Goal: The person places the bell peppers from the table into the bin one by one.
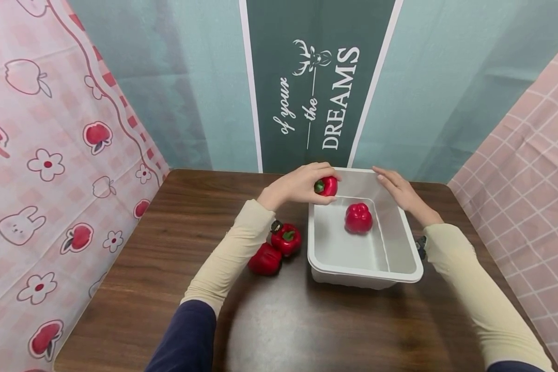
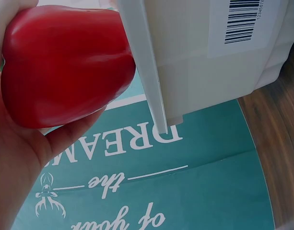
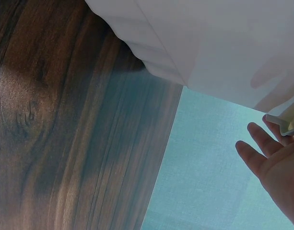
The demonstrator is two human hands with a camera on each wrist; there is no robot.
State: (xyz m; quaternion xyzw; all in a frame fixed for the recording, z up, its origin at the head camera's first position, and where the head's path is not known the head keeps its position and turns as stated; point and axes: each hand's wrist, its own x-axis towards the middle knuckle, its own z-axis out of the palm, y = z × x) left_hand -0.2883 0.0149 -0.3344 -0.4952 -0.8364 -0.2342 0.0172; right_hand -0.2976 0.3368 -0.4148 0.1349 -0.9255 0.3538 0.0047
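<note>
Red pepper [image 2: 67, 67] sits closest in my left-wrist view, clamped in left hand [image 1: 298, 184] by the tub's [image 1: 349, 279] far-left rim. Stem [image 1: 319, 186] points palmward, axis roughly sideways. Tub holds another pepper [image 1: 358, 219]; two more peppers [image 1: 266, 260] [image 1: 290, 243] left, on table [image 1: 274, 320]. I see right hand [image 1: 403, 195] at far-right rim, fingers extended.

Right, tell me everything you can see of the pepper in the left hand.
The red pepper looks smooth-skinned, glossy and rounded, with a green stem. It is tipped sideways, stem toward the palm of the left hand, whose fingers and thumb hold it at the far left corner of the white bin. Whether it touches the rim is unclear.
</note>
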